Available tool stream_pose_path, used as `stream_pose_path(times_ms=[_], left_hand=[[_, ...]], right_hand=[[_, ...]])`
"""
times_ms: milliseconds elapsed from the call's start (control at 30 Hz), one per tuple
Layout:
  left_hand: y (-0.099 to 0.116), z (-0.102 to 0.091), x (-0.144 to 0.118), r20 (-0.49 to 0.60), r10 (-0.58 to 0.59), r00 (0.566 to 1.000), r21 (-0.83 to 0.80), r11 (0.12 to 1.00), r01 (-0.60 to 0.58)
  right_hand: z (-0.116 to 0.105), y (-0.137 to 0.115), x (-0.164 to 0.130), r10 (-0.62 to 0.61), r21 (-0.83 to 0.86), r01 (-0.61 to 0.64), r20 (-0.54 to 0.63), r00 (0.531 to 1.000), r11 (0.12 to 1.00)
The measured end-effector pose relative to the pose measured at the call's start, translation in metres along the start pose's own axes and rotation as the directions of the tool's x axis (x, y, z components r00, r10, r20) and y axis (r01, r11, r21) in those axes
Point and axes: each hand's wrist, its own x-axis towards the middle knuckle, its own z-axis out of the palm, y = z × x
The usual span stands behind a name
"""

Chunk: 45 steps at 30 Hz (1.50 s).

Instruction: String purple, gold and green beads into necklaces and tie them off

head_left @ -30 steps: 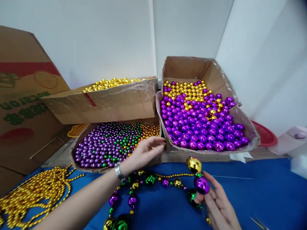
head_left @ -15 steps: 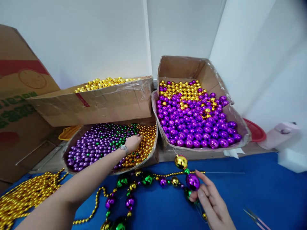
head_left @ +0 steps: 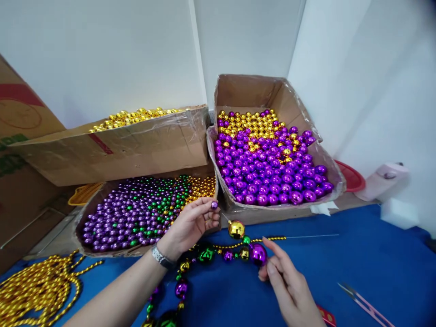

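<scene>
1 left hand: thumb and forefinger pinched on 1 small purple bead, near the thin wire. 1 right hand: fingers clamped on the beaded strand, by its large purple bead, over the blue tabletop. Step in hand, apparently: threading. Next move calls for lining bead hole with wire tip.

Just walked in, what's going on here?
A person is working on a bead strand. The right hand holds it at a big purple bead. The left hand pinches a small purple bead close to the thin wire or needle sticking out past the gold bead; it looks not yet threaded. Part of the strand lies on the blue table; open boxes of beads stand behind.
</scene>
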Motion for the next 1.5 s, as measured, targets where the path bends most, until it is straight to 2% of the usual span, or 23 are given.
stream_pose_path(times_ms=[133,267,467,633,767,933,1033,1133,1200,1267,1300,1367,1433,1500], left_hand=[[-0.008,0.013,-0.003,-0.012,-0.051,0.999,-0.082,0.995,0.049],[-0.012,0.017,-0.004,-0.05,-0.058,0.997,-0.09,0.995,0.053],[-0.016,0.015,-0.006,-0.01,-0.078,0.997,-0.108,0.991,0.077],[-0.019,0.014,-0.007,0.031,-0.072,0.997,-0.076,0.994,0.074],[-0.018,0.016,-0.007,0.024,-0.043,0.999,0.04,0.998,0.042],[-0.018,0.018,-0.011,0.033,0.043,0.999,0.372,0.927,-0.052],[-0.03,0.02,-0.015,0.045,0.041,0.998,0.419,0.906,-0.056],[-0.054,0.025,-0.018,0.062,0.011,0.998,0.438,0.898,-0.037],[-0.07,0.029,-0.019,0.121,0.019,0.992,0.498,0.864,-0.078],[-0.08,0.035,-0.021,0.195,0.075,0.978,0.573,0.801,-0.175],[-0.081,0.038,-0.022,0.23,0.109,0.967,0.608,0.76,-0.23],[-0.073,0.047,-0.024,0.288,0.175,0.942,0.658,0.679,-0.327],[-0.056,0.058,-0.025,0.333,0.235,0.913,0.677,0.615,-0.405],[-0.035,0.071,-0.026,0.363,0.29,0.886,0.669,0.581,-0.464]], right_hand=[[-0.001,-0.003,-0.001,-0.034,-0.016,0.033,-0.054,0.998,0.999],[-0.004,-0.001,-0.003,-0.006,-0.023,0.005,-0.024,1.0,1.0],[-0.007,-0.001,-0.004,0.023,-0.001,-0.023,0.002,1.0,1.0],[-0.007,-0.001,-0.005,0.0,-0.021,-0.001,-0.005,1.0,1.0],[-0.007,0.002,-0.006,-0.045,-0.066,0.043,-0.036,0.998,0.997],[-0.01,0.011,-0.008,-0.06,-0.16,0.056,-0.022,0.998,0.986],[-0.007,0.029,-0.014,0.0,-0.158,0.004,0.021,1.0,0.987],[-0.002,0.054,-0.025,0.056,-0.121,-0.048,0.064,0.996,0.992],[0.001,0.068,-0.034,0.077,-0.184,-0.056,0.107,0.991,0.981],[-0.002,0.076,-0.039,0.094,-0.359,-0.033,0.155,0.983,0.933],[-0.006,0.076,-0.041,0.108,-0.472,-0.011,0.179,0.978,0.882],[-0.017,0.068,-0.039,0.136,-0.666,0.039,0.208,0.969,0.745],[-0.031,0.05,-0.033,0.129,-0.748,0.065,0.198,0.972,0.661],[-0.041,0.027,-0.023,0.047,-0.693,0.078,0.159,0.986,0.717]])
